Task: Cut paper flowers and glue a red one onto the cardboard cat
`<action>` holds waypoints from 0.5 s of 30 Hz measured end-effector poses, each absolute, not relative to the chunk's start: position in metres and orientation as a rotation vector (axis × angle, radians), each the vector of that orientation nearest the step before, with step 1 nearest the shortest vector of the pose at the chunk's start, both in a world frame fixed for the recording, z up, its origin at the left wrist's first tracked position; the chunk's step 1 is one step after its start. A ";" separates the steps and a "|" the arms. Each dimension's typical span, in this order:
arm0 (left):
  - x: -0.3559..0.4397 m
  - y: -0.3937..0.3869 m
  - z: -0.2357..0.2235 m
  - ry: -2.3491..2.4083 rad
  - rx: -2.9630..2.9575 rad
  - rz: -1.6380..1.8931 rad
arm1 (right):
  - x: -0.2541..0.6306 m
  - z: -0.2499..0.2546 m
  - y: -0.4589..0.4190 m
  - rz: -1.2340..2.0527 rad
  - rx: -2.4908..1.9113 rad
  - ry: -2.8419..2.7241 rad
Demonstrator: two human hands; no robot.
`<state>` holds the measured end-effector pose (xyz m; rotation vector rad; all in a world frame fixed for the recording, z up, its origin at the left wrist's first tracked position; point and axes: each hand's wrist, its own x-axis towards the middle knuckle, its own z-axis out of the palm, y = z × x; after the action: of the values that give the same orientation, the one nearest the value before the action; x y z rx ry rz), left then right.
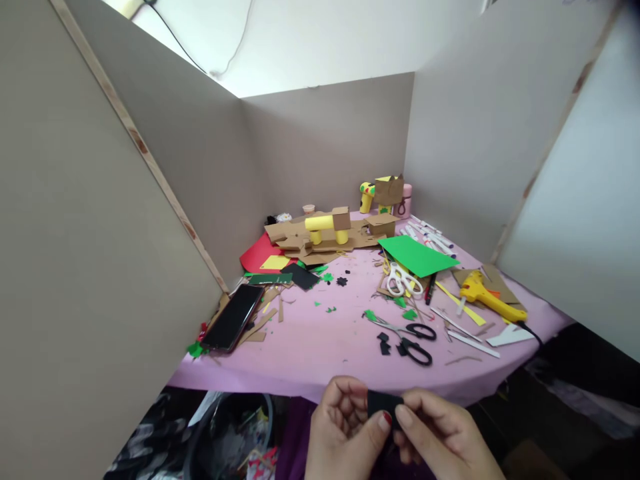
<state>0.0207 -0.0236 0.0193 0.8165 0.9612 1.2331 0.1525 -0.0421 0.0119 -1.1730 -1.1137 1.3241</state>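
Observation:
Both hands meet at the bottom of the view, below the near edge of the pink table (310, 347). My left hand (343, 427) and my right hand (440, 433) pinch a small piece of black paper (384, 402) between thumbs and fingers. Black-handled scissors (413, 340) lie on the table just beyond the hands, with small black paper scraps (384, 343) beside them. White-handled scissors (404, 280) lie farther back.
A yellow glue gun (483, 293) lies at right with its cord over the edge. A green sheet (417, 255), markers (430, 235), cardboard and yellow tube models (327, 230), a phone (233, 317) at left. Grey partition boards enclose the table. A bin (235, 433) sits below.

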 end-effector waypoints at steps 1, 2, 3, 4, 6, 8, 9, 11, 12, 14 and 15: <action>0.021 -0.024 0.021 0.973 0.823 1.236 | 0.153 0.012 -0.042 1.311 -1.181 -1.142; 0.021 -0.025 0.022 0.989 0.835 1.236 | 0.154 0.011 -0.042 1.302 -1.187 -1.167; 0.021 -0.026 0.024 1.004 0.848 1.224 | 0.156 0.011 -0.042 1.295 -1.191 -1.192; 0.020 -0.026 0.026 1.017 0.858 1.200 | 0.157 0.011 -0.042 1.293 -1.193 -1.219; 0.019 -0.028 0.029 1.036 0.866 1.136 | 0.159 0.011 -0.043 1.274 -1.203 -1.258; 0.017 -0.029 0.030 1.053 0.863 1.090 | 0.160 0.011 -0.045 1.245 -1.210 -1.283; 0.017 -0.029 0.030 1.065 0.860 1.084 | 0.160 0.012 -0.045 1.232 -1.209 -1.293; 0.017 -0.029 0.030 1.081 0.852 1.096 | 0.160 0.012 -0.046 1.223 -1.202 -1.296; 0.018 -0.029 0.030 1.083 0.845 1.107 | 0.159 0.012 -0.046 1.225 -1.198 -1.287; 0.019 -0.029 0.029 1.083 0.833 1.137 | 0.159 0.012 -0.045 1.237 -1.195 -1.270; 0.020 -0.028 0.029 1.084 0.827 1.154 | 0.159 0.012 -0.045 1.239 -1.196 -1.270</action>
<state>0.0198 -0.0285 0.0291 0.8268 1.0838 1.1543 0.1594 -0.0446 0.0116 -1.1959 -1.2697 1.2387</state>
